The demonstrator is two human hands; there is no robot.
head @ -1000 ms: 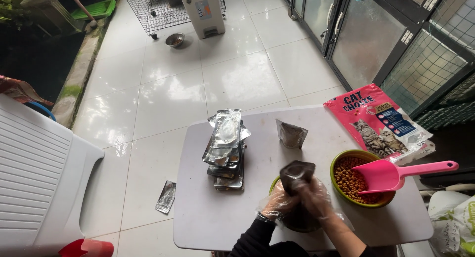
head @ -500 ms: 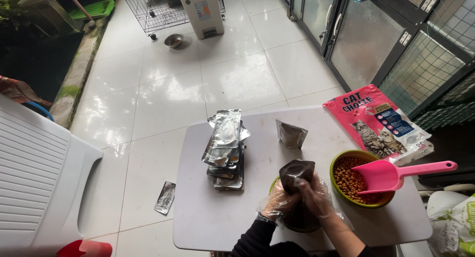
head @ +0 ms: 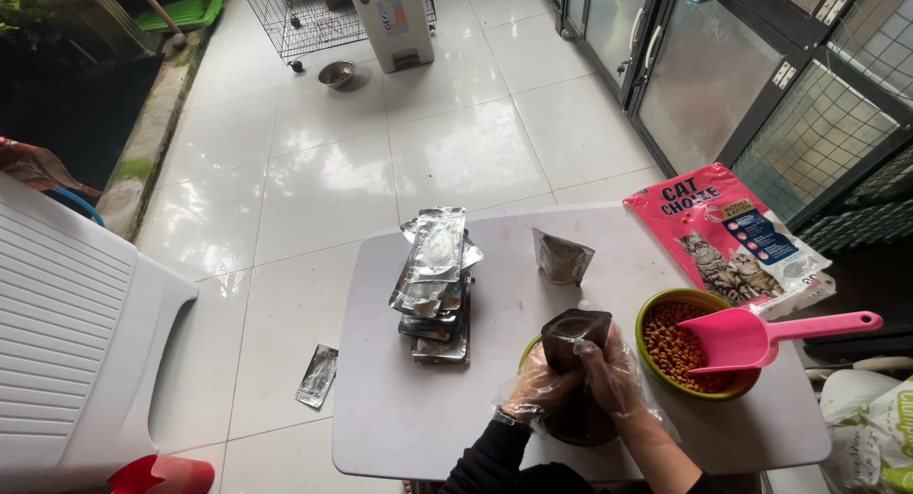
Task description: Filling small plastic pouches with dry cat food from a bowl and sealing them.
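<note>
Both my hands wear clear plastic gloves and grip a dark brown food pouch [head: 573, 334] over a green bowl [head: 529, 349] at the near side of the white table [head: 380, 399]. My left hand [head: 537, 385] holds the pouch from the left, my right hand [head: 613, 375] from the right. The bowl is mostly hidden under my hands. Just right of them stands a second green bowl of brown kibble [head: 670, 347] with a pink scoop [head: 751, 337] resting in it.
A stack of silver pouches [head: 433, 285] lies mid-table, and one opened pouch [head: 561, 256] lies behind my hands. A pink pet food bag [head: 732, 232] is at the right. One pouch [head: 317, 375] lies on the tiled floor. A white plastic chair [head: 67, 351] stands left.
</note>
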